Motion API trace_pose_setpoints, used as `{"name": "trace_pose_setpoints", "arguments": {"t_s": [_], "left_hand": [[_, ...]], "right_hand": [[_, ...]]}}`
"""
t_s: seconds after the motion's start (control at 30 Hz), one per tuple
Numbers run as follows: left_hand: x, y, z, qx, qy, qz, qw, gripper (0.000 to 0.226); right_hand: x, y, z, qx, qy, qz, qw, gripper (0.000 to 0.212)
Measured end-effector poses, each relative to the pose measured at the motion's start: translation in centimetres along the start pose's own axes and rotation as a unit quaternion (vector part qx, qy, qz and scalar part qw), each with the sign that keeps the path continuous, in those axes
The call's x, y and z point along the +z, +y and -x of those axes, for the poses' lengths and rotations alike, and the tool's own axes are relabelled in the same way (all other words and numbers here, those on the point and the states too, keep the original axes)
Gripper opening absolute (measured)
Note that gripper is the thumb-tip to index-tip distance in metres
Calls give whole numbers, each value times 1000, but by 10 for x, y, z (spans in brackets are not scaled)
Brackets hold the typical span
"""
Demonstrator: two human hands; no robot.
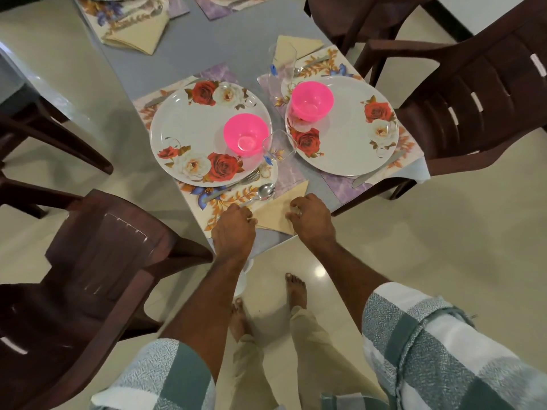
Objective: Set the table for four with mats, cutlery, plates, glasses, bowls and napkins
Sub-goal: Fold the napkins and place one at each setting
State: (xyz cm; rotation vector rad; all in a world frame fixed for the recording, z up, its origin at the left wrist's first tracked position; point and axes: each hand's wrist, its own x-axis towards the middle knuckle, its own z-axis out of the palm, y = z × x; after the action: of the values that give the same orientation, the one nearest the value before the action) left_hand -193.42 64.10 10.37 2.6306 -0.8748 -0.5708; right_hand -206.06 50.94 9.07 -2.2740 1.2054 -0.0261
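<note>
A folded beige napkin (278,210) lies at the near corner of the grey table (189,54), beside a floral mat (220,199). My left hand (233,229) pinches its left edge and my right hand (310,220) holds its right edge, fingers curled. On the mat sit a rose-patterned plate (192,125) with a pink bowl (245,134), a clear glass (279,147), a spoon (265,190) and a fork (250,177). The setting to the right has a plate (352,125), pink bowl (312,100), glass (282,66), knife (376,170) and napkin (299,45).
Dark brown plastic chairs stand at the left (88,276), the right (473,108) and the far side (355,16). Another mat with a napkin (139,34) lies at the far end of the table. My bare feet (296,291) stand on the cream tile floor below the table corner.
</note>
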Motion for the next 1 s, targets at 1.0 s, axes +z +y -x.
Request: {"name": "trace_pose_setpoints", "arguments": {"t_s": [1.0], "left_hand": [[7,3,2,38,-20,-83,996,30]], "right_hand": [[-19,16,-25,-22,-98,171,980,100]]}}
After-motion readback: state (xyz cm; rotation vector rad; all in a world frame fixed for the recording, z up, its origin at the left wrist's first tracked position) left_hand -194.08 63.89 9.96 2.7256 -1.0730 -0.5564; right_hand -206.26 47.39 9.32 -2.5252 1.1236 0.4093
